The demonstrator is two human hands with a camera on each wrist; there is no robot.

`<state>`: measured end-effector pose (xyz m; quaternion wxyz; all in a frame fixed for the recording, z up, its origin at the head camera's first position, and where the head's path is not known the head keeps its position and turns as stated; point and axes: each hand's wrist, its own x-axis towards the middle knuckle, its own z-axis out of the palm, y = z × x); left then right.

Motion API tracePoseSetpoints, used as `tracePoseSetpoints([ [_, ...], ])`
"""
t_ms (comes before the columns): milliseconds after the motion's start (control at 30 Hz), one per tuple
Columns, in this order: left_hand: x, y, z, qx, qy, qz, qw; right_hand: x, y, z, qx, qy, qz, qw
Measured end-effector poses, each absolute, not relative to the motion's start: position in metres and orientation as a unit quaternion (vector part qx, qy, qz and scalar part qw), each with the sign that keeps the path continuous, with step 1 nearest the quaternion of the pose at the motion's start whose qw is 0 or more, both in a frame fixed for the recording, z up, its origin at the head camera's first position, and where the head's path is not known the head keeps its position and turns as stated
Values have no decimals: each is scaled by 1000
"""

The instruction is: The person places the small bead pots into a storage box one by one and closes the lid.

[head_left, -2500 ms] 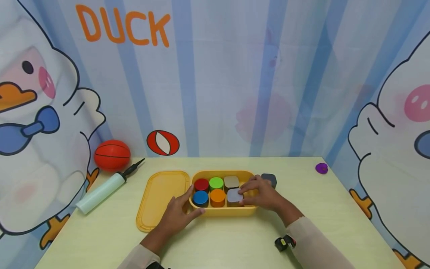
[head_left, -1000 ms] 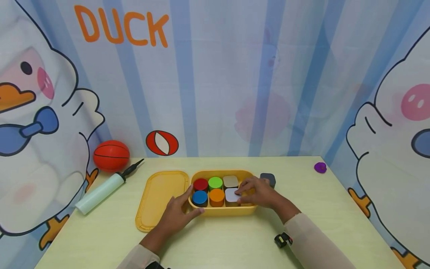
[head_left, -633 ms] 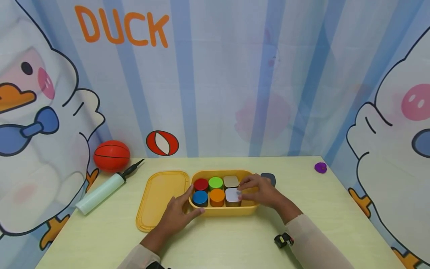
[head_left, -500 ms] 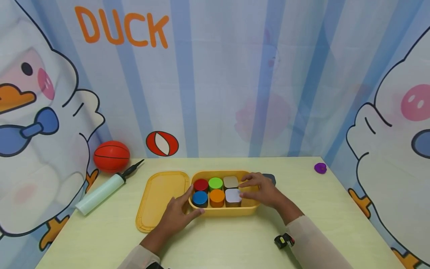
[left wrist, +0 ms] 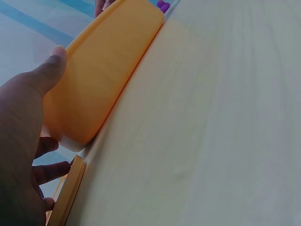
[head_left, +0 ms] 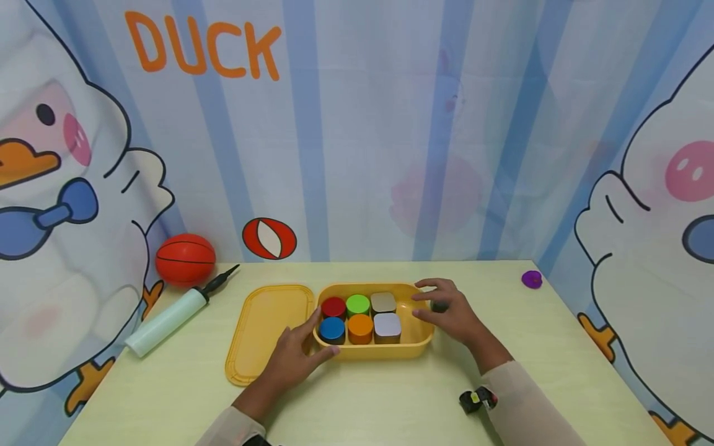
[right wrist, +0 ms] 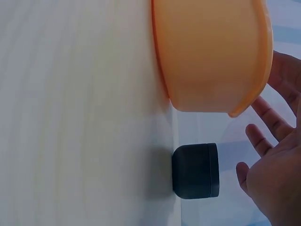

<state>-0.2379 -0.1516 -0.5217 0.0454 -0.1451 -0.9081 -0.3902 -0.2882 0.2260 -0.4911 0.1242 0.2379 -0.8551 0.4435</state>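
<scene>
Six coloured-topped jars [head_left: 360,327] inside yellow box [head_left: 372,351]. Left hand [head_left: 292,359] touches its end, fingers spread; right hand [head_left: 449,308], loose, empty, near dark jar [right wrist: 195,171] on counter [head_left: 379,399]. Best: grip its sides squarely, box braced.

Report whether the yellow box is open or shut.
The yellow box is open: six coloured pieces show inside, and a matching yellow lid lies beside it.

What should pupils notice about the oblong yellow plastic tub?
The oblong yellow plastic-looking tub has rounded corners and stands upright, open, on the pale table. Six coloured-topped pieces fill its left and middle; its floor shows at right. The left hand touches its left end; whether the right hand does is unclear.
</scene>
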Motion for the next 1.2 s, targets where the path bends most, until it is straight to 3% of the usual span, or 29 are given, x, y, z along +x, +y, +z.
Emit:
tracePoseSetpoints([
  [433,-237,-150,-525,-144,-908,-390,45,-288,257,-508,165,-825,516,162],
  [867,-238,-151,-526,-147,-911,-382,46,-293,274,-521,76,-848,514,106],
  [1200,-237,-152,-522,-147,-909,-386,47,-296,276,-526,72,-858,502,77],
])
